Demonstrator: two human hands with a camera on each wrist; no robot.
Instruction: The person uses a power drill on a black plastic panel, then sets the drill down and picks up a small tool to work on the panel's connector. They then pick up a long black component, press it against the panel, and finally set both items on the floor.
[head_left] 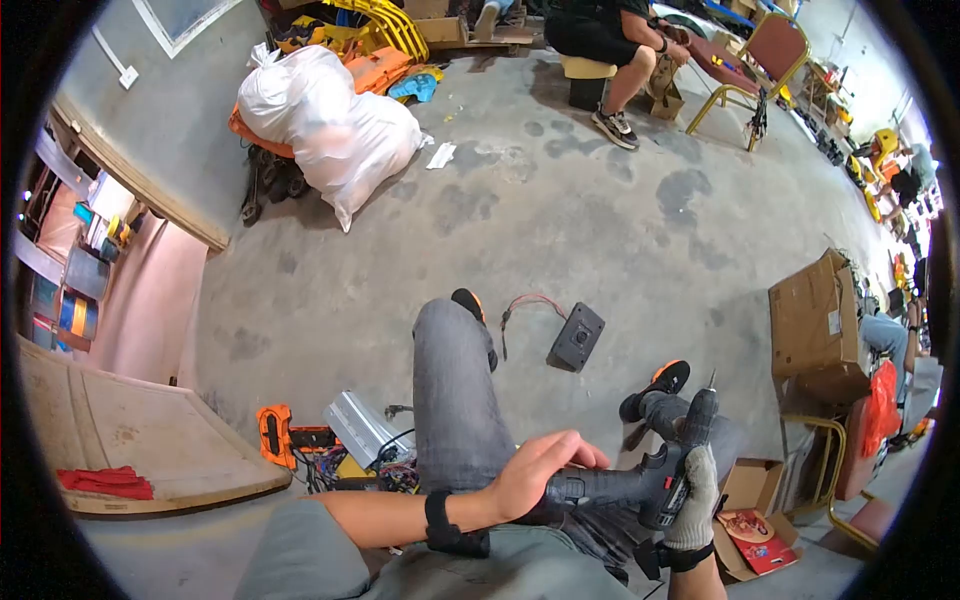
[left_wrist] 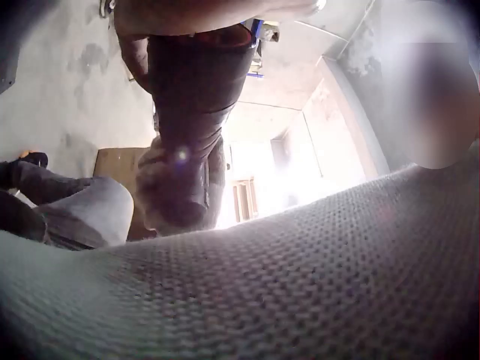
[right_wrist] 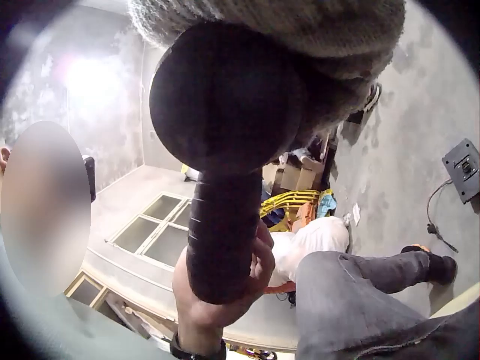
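In the head view a dark power drill (head_left: 690, 440) lies across the person's lap, its bit pointing away. The gloved right hand (head_left: 695, 500) grips the drill's body, near its rear end. To the left extends the drill's long handle (head_left: 600, 487), dark and wrapped-looking. The bare left hand (head_left: 540, 470) is at the handle's far end. In the right wrist view the fingers (right_wrist: 263, 259) of this left hand curl round the ribbed handle (right_wrist: 221, 240). The drill's round rear end (right_wrist: 217, 97) hides part of the glove there.
A black panel with a lead (head_left: 577, 338) lies on the floor ahead. Left of the knee are a silver box (head_left: 365, 425) and tangled wires. Boxes (head_left: 815, 320) and chairs stand at right; white sacks (head_left: 350, 140) lie at the back left. A seated person (head_left: 600, 40) is ahead.
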